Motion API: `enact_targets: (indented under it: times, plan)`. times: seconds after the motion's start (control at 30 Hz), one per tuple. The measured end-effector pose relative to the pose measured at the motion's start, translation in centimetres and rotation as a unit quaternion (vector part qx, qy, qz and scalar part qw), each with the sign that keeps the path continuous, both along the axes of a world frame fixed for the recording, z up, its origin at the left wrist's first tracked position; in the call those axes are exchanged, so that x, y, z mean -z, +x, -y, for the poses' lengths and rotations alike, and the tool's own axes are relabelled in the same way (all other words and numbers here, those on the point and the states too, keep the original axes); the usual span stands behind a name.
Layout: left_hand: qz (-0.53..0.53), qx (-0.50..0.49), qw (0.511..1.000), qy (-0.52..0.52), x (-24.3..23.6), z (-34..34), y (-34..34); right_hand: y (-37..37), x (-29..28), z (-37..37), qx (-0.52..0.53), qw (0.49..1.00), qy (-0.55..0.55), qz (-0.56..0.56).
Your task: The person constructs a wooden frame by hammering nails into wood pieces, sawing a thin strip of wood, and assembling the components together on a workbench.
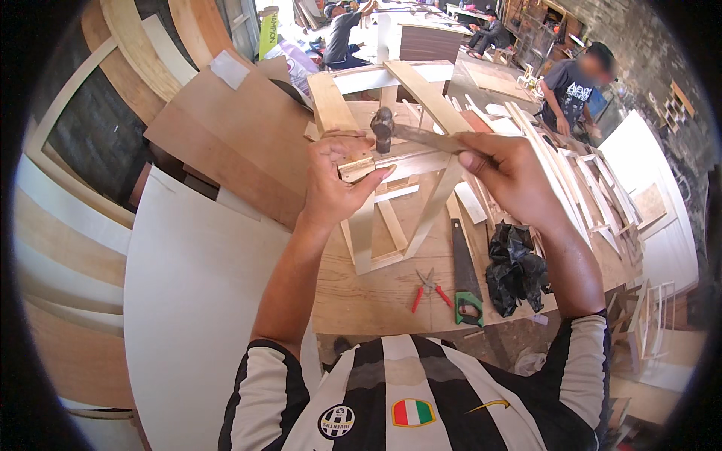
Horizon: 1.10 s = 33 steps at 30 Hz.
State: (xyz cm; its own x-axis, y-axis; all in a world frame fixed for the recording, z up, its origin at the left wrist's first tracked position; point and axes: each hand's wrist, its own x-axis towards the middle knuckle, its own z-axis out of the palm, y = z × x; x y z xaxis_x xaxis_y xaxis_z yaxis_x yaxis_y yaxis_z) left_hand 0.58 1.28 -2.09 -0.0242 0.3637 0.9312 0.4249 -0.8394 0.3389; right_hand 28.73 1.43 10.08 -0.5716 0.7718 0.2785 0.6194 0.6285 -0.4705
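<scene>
You have a wooden frame [362, 240] standing on the workbench [346, 304] in front of you, and much of its shape already appears to be made up: uprights, low rails, and 2 long boards across the upper part that run away from you. Your left hand [331, 180] is at the near left upper corner, its fingers and thumb closed around the end of the wood there. Your right hand [511, 177] grips the hammer [412, 135] by its handle, fingers wrapped and thumb laid along it, with the head just beside your left fingertips; whether the head touches the wood, you cannot tell from this angle. Judging by that pose, this corner is the joint being worked on and seems not yet finished. Small dark marks show on the wood by your fingers, but they are too small to confirm as nail heads, so how many joints are fixed stays unclear. The handsaw [464, 263] with a green handle, the red-handled pliers [432, 290] and the crumpled black plastic [516, 270] lie on the bench to the right of the frame, out of your grip.
</scene>
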Motion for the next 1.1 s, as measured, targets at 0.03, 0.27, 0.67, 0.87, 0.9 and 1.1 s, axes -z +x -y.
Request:
enact_targets:
  times: [0.03, 0.27, 0.67, 0.87, 0.9, 1.1]
  plan:
    - [0.008, 0.007, 1.0, -0.002, 0.2, -0.2, 0.1, 0.1, 0.7, -0.4, -0.016, 0.992, 0.028, -0.119]
    - [-0.018, -0.01, 1.0, 0.009, 0.0, 0.0, -0.3, 0.1, 0.2, 0.3, -0.022, 0.996, 0.029, -0.081]
    - [0.011, 0.003, 0.999, -0.045, 0.4, 0.3, -0.1, 0.4, 0.0, 0.3, -0.013, 1.0, 0.008, 0.018]
    - [0.014, 0.022, 0.999, -0.022, 0.6, -0.1, -0.1, 0.1, 0.6, 0.3, -0.031, 0.98, 0.029, -0.193]
    - [0.013, 0.021, 0.999, -0.022, 0.5, 0.1, -0.1, 0.1, 0.3, 0.5, -0.025, 0.994, 0.006, -0.11]
    - [-0.014, 0.0, 1.0, -0.001, 0.5, 0.1, 0.0, 0.4, 1.0, 0.1, -0.045, 0.989, 0.015, -0.141]
